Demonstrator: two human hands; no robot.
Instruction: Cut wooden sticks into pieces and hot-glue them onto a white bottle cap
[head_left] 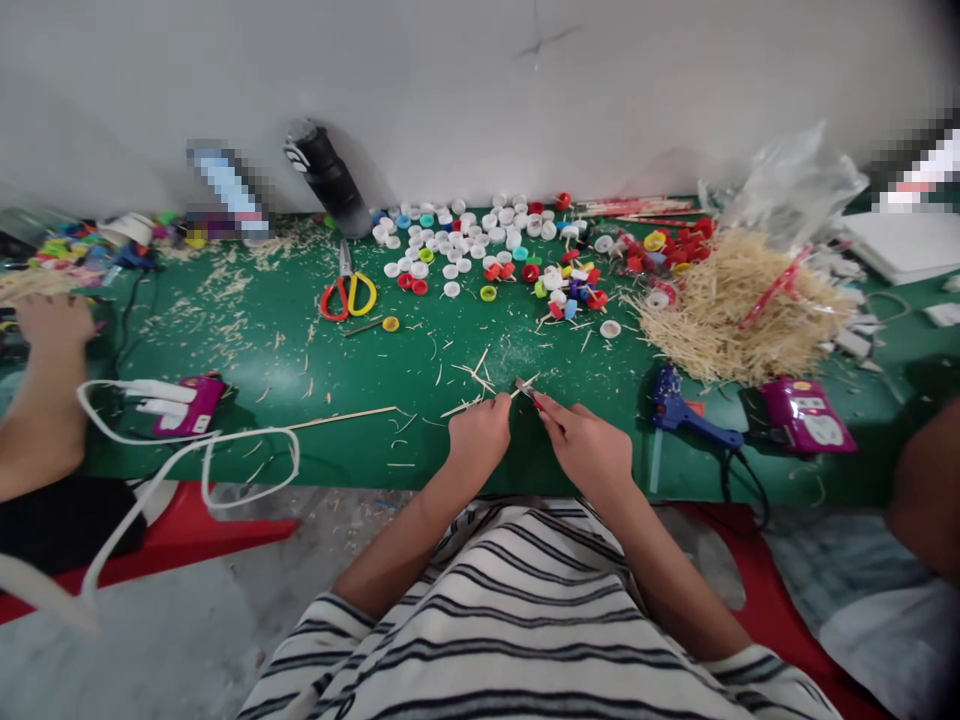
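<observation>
My left hand (480,437) is closed on a thin wooden stick (460,407), which pokes out on both sides of the fist. In my right hand (592,447) is a small knife (524,388) with a bit of red at its handle; its blade meets the stick's right end. Pale shavings (477,374) lie just beyond my hands on the green table (420,360). To the left rests a longer wooden stick (341,417).
Scissors (346,294), a black bottle (328,180) and many bottle caps (457,240) stand farther back. On the right are a stick pile (750,305), a blue glue gun (694,420) and a purple power strip (806,413). Another person's hand (54,318) shows at far left.
</observation>
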